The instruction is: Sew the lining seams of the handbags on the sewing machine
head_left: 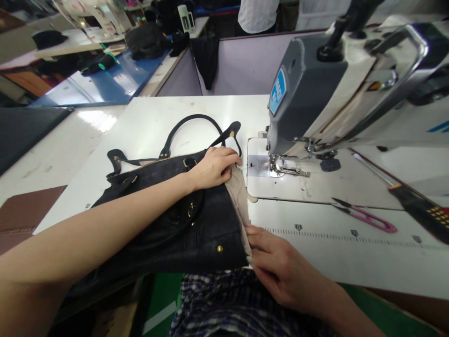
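Note:
A black leather handbag with gold studs and two black handles lies flat on the white sewing table. Its beige lining edge faces the sewing machine. My left hand reaches across the bag and pinches the far end of the lining edge, fingers closed. My right hand grips the near end of the same edge at the table's front. The presser foot stands a short way to the right of the bag, not touching it.
Pink thread snips and a black-handled screwdriver lie on the table to the right. A ruler strip runs along the front edge. A brown panel lies at left. Another workstation with a machine and dark cloth stands behind.

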`<act>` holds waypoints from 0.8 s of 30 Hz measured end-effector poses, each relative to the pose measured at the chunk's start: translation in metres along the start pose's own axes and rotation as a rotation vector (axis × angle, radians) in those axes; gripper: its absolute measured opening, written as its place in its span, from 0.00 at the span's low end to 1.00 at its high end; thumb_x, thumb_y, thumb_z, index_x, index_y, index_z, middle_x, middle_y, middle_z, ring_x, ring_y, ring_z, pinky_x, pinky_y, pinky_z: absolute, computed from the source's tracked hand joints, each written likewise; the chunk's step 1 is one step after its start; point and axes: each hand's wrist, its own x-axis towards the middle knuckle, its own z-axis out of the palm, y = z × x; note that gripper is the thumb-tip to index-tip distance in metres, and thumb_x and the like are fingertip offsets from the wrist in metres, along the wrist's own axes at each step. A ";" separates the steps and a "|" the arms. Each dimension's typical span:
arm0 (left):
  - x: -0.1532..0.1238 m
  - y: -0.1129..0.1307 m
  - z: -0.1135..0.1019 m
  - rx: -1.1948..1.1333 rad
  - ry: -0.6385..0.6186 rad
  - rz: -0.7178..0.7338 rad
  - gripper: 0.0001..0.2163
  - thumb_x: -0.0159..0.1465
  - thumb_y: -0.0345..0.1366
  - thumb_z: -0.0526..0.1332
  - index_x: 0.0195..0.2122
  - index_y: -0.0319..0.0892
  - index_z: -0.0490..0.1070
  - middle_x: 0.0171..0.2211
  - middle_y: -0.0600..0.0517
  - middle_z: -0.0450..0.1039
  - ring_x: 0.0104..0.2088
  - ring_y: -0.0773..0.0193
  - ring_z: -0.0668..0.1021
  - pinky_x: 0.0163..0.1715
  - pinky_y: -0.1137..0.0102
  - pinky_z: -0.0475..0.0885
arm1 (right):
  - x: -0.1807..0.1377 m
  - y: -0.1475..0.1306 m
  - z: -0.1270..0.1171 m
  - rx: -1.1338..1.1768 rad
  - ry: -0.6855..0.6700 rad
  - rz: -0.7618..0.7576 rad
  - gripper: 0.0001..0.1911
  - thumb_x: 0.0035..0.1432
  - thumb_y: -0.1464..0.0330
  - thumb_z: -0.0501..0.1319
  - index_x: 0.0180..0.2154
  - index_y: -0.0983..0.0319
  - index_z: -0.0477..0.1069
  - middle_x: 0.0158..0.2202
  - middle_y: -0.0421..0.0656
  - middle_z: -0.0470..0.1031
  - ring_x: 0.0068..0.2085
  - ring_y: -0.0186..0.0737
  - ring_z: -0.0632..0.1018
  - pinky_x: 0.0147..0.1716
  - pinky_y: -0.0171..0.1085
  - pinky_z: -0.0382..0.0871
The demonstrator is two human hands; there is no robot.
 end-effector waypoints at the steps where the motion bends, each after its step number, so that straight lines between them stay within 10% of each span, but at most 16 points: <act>1: 0.001 -0.002 -0.002 -0.039 -0.015 0.012 0.16 0.55 0.24 0.55 0.44 0.43 0.70 0.46 0.49 0.70 0.48 0.58 0.71 0.48 0.63 0.63 | -0.002 0.002 0.001 -0.024 0.008 -0.008 0.14 0.59 0.81 0.49 0.35 0.66 0.71 0.40 0.51 0.72 0.50 0.46 0.71 0.59 0.47 0.63; 6: 0.003 -0.001 -0.012 -0.167 -0.133 0.010 0.20 0.55 0.39 0.66 0.49 0.41 0.70 0.51 0.45 0.68 0.50 0.55 0.72 0.52 0.62 0.66 | -0.003 0.010 0.005 -0.120 -0.054 -0.068 0.12 0.62 0.80 0.50 0.36 0.67 0.72 0.40 0.51 0.72 0.49 0.46 0.71 0.61 0.50 0.60; 14: 0.005 0.019 -0.025 -0.111 -0.322 -0.140 0.33 0.48 0.29 0.65 0.59 0.40 0.65 0.61 0.43 0.59 0.56 0.54 0.70 0.57 0.66 0.66 | 0.017 0.006 0.034 0.028 0.193 -0.129 0.16 0.58 0.83 0.46 0.28 0.66 0.68 0.30 0.50 0.73 0.38 0.45 0.74 0.44 0.43 0.74; 24: -0.012 0.020 0.001 -0.099 -0.108 -0.153 0.31 0.53 0.29 0.60 0.60 0.40 0.63 0.63 0.40 0.57 0.62 0.52 0.63 0.62 0.54 0.55 | 0.016 0.004 0.046 -0.023 0.113 -0.078 0.17 0.59 0.82 0.45 0.30 0.67 0.69 0.31 0.51 0.72 0.37 0.46 0.73 0.42 0.42 0.73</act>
